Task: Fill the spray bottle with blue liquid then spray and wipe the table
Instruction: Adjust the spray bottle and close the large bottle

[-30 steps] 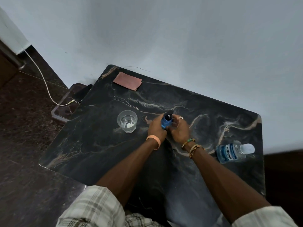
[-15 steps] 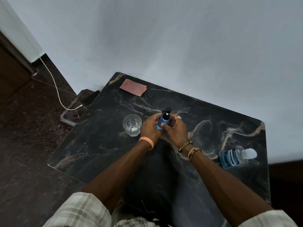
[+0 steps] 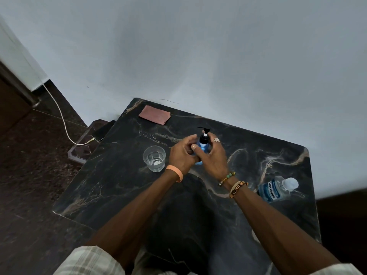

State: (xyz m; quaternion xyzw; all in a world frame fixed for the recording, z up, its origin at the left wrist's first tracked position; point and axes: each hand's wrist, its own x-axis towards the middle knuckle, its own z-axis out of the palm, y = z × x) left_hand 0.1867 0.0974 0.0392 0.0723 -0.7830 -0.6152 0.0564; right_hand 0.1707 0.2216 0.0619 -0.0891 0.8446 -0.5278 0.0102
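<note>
On the counter (image 3: 119, 185), the blue-filled spray bottle (image 3: 203, 147) stood upright; left grip (image 3: 181, 155) and right grip (image 3: 213, 158) were both clamped round it; a glass (image 3: 154, 158) stood just beside.

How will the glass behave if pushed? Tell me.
The glass looks rigid and clear, so probably breakable if knocked off. Standing upright, squat, on the glossy table, it would likely slide rather than tip. It seems nearly empty, so fairly light.
</note>
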